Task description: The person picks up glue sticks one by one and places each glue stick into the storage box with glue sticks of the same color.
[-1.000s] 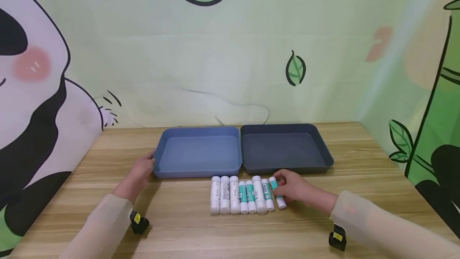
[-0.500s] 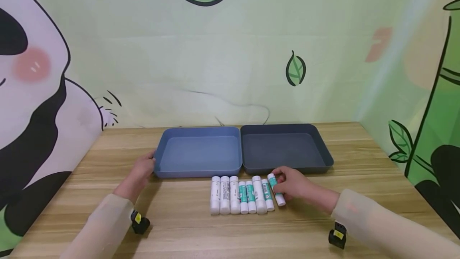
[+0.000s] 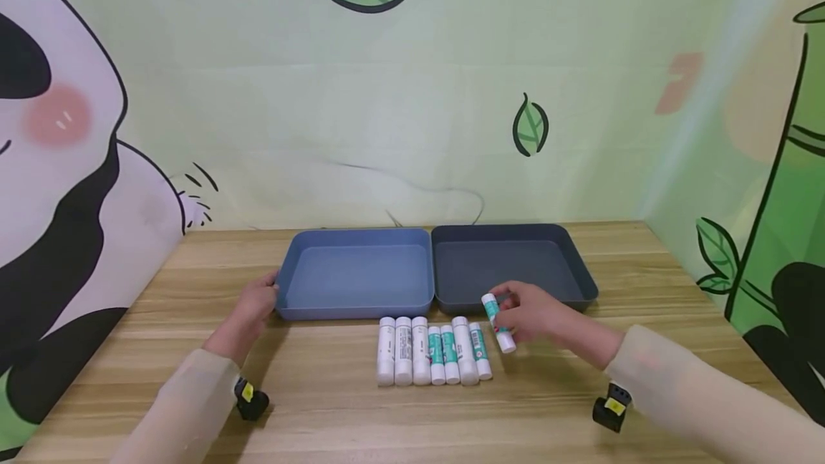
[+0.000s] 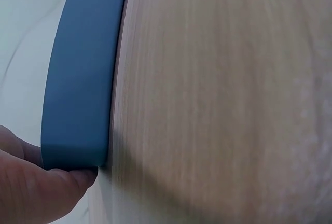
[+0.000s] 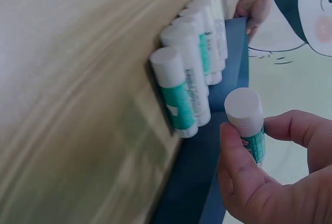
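My right hand (image 3: 531, 312) pinches a small glue stick (image 3: 498, 322), white with a green label, between thumb and fingers. It is held tilted in front of the dark tray (image 3: 515, 304), off the table. In the right wrist view the glue stick's white end (image 5: 244, 107) points toward the camera. At the left, my left hand (image 3: 256, 303) grips the left side of the blue tray (image 3: 354, 311); the left wrist view has the thumb against the tray's corner. Between the hands lies a row of white glue sticks (image 3: 403, 351), some with green labels (image 3: 449, 349).
The two trays stand side by side at the back of the wooden table (image 3: 322, 414), long sides touching the row's far ends or nearly so. Behind the table hangs a backdrop (image 3: 412, 127) printed with leaves and a panda.
My right hand has lifted the green-labelled glue stick from the right end of the row and moved it away toward the dark tray. The left hand has stayed at the blue tray.
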### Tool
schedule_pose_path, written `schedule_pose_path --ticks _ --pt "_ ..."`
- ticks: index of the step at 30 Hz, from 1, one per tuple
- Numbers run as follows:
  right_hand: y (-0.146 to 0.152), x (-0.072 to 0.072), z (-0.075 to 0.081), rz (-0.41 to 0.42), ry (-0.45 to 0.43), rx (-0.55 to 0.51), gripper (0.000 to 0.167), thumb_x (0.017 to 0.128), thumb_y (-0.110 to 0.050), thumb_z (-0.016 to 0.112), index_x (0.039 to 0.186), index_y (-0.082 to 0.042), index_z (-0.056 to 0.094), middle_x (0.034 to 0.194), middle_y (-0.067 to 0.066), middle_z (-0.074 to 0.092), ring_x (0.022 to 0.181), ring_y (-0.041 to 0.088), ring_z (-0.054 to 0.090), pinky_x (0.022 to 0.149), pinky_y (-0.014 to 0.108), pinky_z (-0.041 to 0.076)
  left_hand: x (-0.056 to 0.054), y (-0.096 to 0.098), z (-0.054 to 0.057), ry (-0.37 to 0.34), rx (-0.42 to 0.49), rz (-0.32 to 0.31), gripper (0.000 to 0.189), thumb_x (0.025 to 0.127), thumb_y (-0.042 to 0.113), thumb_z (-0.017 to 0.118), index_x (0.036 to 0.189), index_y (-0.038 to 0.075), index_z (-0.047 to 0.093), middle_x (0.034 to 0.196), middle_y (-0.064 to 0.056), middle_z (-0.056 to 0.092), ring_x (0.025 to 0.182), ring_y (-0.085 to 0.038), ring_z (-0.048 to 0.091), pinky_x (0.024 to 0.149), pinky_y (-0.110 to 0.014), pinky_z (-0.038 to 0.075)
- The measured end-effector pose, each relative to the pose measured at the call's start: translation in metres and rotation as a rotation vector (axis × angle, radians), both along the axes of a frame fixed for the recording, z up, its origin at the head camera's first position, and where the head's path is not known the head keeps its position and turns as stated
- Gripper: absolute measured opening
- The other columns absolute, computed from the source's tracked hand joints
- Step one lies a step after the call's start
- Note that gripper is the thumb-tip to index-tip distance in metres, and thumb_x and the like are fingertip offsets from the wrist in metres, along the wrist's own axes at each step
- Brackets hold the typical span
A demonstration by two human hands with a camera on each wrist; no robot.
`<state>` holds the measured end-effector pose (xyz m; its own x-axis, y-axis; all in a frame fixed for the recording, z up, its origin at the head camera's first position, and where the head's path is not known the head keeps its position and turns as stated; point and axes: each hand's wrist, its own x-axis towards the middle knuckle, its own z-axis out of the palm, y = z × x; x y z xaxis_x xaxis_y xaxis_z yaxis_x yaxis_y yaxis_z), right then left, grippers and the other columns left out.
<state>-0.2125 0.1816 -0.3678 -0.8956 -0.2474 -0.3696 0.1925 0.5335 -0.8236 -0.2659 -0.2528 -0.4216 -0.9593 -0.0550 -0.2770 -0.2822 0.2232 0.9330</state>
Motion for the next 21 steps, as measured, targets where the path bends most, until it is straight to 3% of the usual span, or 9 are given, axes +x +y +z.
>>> schedule_pose_path --ticks 12,21 --pt "0.009 -0.008 0.020 0.052 -0.010 -0.047 0.064 0.094 -0.008 0.062 0.152 0.004 0.036 0.121 0.018 0.055 0.093 0.021 0.064 0.074 0.032 0.063 -0.001 -0.001 -0.001 -0.021 -0.029 0.002 0.056 0.106 -0.001 0.017 0.160 -0.006 0.005 0.169 -0.029 0.003 0.159 -0.042 0.007 0.133 -0.051 0.013" --pt "0.011 -0.013 0.036 0.065 0.004 -0.048 0.067 0.093 -0.010 0.063 0.153 0.003 0.035 0.127 0.020 0.055 0.094 0.020 0.065 0.077 0.031 0.064 -0.001 0.000 -0.001 -0.005 -0.007 0.002 0.055 0.105 -0.002 0.017 0.159 -0.008 0.005 0.169 -0.030 0.005 0.159 -0.042 0.009 0.133 -0.050 0.014"
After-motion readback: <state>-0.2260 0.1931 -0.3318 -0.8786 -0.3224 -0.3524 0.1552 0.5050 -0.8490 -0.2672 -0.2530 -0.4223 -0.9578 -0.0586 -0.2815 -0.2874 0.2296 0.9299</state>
